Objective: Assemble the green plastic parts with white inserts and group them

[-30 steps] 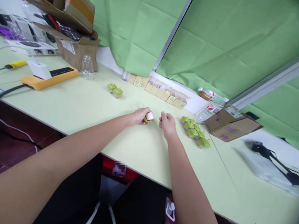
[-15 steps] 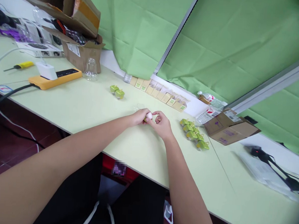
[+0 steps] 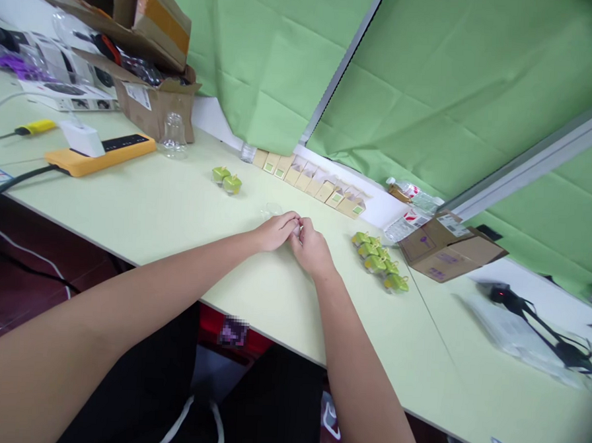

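1. Fingers of the left hand curl nearly closed around a small, pale rounded item, most of it hidden.
2. Opposite, the right hand meets the left, thumb and forefinger bent in close against the same item; whether they grip it or merely touch it cannot be told.
3. The item sits between the two hands, over the middle of the pale surface, well in from its near edge.
4. Just beyond the left hand lies a clear plastic piece, its shape hard to make out.
5. A cluster of green-topped cups stands to the right of the hands; a green-topped pair stands to the left, farther back.
6. Along the back edge runs a row of small cardboard boxes, with clear bottles and a larger carton to their right.
7. Toward the left end, an orange power strip lies near a clear jar and a yellow screwdriver.
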Tool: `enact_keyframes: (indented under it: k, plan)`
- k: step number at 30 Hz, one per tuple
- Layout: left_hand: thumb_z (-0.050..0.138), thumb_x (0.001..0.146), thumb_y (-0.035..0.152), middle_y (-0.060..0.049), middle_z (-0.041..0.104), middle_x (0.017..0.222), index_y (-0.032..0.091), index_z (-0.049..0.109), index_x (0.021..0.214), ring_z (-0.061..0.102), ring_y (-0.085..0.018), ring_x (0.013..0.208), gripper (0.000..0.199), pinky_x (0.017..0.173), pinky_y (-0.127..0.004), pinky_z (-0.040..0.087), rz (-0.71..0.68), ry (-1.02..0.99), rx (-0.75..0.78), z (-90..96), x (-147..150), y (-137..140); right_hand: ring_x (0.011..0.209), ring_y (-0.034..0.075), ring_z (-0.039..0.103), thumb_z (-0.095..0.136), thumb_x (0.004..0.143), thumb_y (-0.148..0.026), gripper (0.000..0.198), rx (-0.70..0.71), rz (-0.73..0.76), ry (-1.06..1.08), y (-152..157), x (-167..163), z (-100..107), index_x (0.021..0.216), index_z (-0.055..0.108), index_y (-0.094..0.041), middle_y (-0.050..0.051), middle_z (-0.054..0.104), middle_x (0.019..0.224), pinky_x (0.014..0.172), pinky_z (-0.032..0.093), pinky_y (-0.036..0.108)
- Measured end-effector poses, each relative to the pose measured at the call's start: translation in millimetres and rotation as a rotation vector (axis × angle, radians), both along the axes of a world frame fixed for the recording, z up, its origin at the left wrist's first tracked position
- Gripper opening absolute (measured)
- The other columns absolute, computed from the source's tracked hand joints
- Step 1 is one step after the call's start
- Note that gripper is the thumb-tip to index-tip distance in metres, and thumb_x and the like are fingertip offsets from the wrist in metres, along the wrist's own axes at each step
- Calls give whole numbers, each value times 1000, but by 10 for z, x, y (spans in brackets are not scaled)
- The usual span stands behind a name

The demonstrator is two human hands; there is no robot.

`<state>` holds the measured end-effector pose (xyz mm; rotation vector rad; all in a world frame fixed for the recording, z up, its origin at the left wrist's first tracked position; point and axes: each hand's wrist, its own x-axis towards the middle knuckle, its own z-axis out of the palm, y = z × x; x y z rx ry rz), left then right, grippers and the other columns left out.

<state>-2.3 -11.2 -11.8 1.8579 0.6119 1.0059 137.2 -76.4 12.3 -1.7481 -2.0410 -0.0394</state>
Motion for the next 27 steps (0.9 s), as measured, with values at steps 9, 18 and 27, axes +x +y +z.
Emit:
enact_keyframes:
  k: [9,18,27]
  plan:
    - [41,91,27,-1,55,79,17,58,90,51,-13,68,20,59,-22,45,-93,-222,-308,40,94,30,67,23,60,42,92,-46,32,119,-32,56,9,-53,15,108,50,-19,9,68,83,59,34,28]
    - [49,91,38,-1,54,71,17,56,82,49,-12,59,24,51,-20,41,-66,-220,-441,109,73,-17,64,19,57,48,90,-50,30,126,-19,292,-11,-71,14,99,50,-21,4,66,78,60,37,28]
    - [50,92,41,-1,51,65,16,55,80,47,-10,52,29,46,-22,38,-73,-233,-463,99,69,13,63,18,56,47,91,-53,31,106,2,396,-20,-95,-4,94,48,-23,1,64,76,60,37,28]
